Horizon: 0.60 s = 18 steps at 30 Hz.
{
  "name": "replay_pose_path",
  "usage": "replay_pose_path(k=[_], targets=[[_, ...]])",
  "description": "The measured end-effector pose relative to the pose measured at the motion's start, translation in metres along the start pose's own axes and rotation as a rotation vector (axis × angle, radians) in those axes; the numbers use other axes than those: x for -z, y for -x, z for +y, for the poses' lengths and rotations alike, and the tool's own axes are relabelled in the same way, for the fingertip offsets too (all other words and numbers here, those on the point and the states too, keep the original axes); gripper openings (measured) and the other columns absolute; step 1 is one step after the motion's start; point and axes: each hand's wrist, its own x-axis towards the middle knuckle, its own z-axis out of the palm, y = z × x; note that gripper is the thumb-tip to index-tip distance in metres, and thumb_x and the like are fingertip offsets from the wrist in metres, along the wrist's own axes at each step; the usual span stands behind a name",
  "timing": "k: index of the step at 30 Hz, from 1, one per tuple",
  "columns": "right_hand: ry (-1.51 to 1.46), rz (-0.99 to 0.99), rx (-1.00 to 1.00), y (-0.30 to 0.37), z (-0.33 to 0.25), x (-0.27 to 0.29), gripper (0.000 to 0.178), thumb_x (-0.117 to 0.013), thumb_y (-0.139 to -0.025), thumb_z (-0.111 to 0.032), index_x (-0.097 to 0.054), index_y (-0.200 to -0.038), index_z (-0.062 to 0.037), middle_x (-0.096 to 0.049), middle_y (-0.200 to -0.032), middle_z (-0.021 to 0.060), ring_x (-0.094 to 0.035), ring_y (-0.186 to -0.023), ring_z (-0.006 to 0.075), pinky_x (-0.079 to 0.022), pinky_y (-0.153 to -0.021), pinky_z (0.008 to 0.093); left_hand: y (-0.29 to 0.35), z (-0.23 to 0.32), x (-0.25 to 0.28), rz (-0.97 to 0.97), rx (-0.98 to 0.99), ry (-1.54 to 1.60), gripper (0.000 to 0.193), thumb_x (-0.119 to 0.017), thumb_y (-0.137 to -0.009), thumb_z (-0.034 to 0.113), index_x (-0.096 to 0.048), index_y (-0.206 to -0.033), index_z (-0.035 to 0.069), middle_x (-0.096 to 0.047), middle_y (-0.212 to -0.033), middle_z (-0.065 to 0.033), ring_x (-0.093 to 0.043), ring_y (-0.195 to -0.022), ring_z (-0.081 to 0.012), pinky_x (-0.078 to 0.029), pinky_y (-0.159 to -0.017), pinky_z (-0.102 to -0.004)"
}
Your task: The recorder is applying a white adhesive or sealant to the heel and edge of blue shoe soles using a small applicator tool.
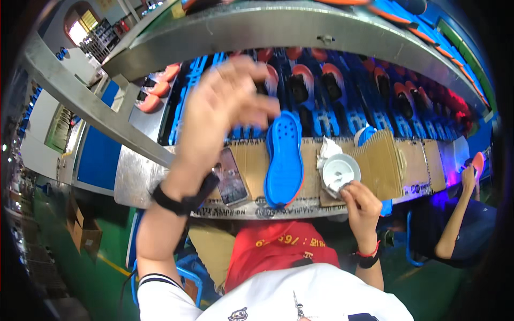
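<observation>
My left hand [230, 99] is raised over the far side of the bench, smeared by motion, its fingers apart with nothing seen in them. Below and to the right of it, a blue shoe sole [284, 166] with an orange edge lies lengthwise on the cardboard. My right hand [362, 203] is closed in a pinch at the near rim of a round white bowl [341, 170]; what the fingertips hold there is too small to make out. Crumpled white tissue [330, 147] sits behind the bowl. A phone [231, 179] lies left of the sole, close to my left wrist.
Behind the bench, a rack [326, 123] carries rows of blue holders and orange-and-black shoe parts. A metal beam [267, 35] crosses above it. Corrugated cardboard [377, 160] stands right of the bowl. At far right, another person's hand [468, 176] holds an orange sole.
</observation>
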Motion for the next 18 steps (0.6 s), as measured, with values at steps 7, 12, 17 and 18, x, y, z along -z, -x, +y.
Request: replay_pose_path(k=[7,12,17,18], targets=[[0.065,-0.068,-0.044,-0.005,0.017,-0.007,0.011,-0.071,-0.079,0.0,-0.066,-0.088,0.0007,-0.068,-0.092,0.016,-0.065,-0.066,0.0278,-0.05,-0.056,0.0312,0.127,-0.163,0.001,0.101,0.18,-0.919,0.042,-0.067,-0.086,0.014,-0.048,-0.119,-0.003,-0.051,-0.116,-0.0132,-0.064,-0.075,-0.0183,-0.051,-0.064,-0.0273],[0.115,-0.12,-0.034,-0.004,0.027,-0.01,0.011,-0.072,-0.079,-0.003,-0.067,-0.088,0.0001,-0.068,-0.093,0.0151,-0.066,-0.07,0.0299,-0.051,-0.058,0.0332,0.14,-0.193,-0.007,0.244,0.195,-0.931,0.042,-0.069,-0.084,0.014,-0.049,-0.117,-0.003,-0.054,-0.102,-0.0139,-0.056,-0.074,-0.0197,-0.049,-0.062,-0.0301],[0.119,-0.14,-0.043,-0.006,0.024,-0.013,0.011,-0.071,-0.08,-0.004,-0.067,-0.089,0.0006,-0.068,-0.092,0.0138,-0.066,-0.068,0.027,-0.05,-0.056,0.032,0.124,-0.2,-0.011,0.273,0.161,-0.962,0.029,-0.064,-0.084,0.005,-0.048,-0.107,-0.003,-0.058,-0.087,-0.0155,-0.056,-0.08,-0.0308,-0.045,-0.078,-0.0405],[0.115,-0.146,-0.068,-0.006,0.023,-0.013,0.011,-0.071,-0.081,-0.004,-0.067,-0.089,0.0008,-0.068,-0.091,0.0134,-0.065,-0.066,0.0249,-0.049,-0.055,0.0309,0.122,-0.201,-0.01,0.276,0.166,-0.96,0.029,-0.064,-0.084,0.005,-0.048,-0.107,-0.003,-0.058,-0.087,-0.0155,-0.056,-0.08,-0.0308,-0.045,-0.078,-0.0405]])
